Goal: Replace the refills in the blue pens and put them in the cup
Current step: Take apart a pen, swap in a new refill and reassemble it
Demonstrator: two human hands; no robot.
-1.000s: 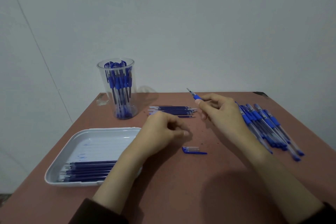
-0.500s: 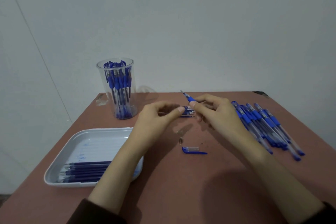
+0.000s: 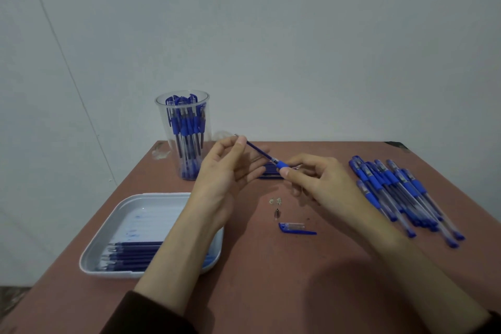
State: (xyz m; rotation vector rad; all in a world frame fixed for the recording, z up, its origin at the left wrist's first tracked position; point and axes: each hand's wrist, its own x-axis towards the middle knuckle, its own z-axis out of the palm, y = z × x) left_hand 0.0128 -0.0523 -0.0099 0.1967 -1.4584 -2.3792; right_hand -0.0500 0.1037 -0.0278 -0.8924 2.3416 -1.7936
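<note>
The left hand (image 3: 225,171) is pinching the refill (image 3: 257,150) near its tip, just right of the cup (image 3: 187,144). The right hand (image 3: 320,184) is gripping the pen barrel (image 3: 282,165), farther right. The refill is slanting away from the cup into the barrel, so any slide should be following that line. The brown table (image 3: 271,293) is sitting against a pale wall (image 3: 298,49).

Counter (image 3: 271,293), landmark = pen cap (image 3: 296,228).
- Metal tip (image 3: 277,213): just behind-left of cap.
- Tray (image 3: 119,214): left of cap, refills (image 3: 130,255) in its near end.
- Cup (image 3: 160,106): far behind-left, pens (image 3: 187,127) standing inside.
- Loose refills (image 3: 268,172): behind cap.
- Pen pile (image 3: 398,192): right of cap.
</note>
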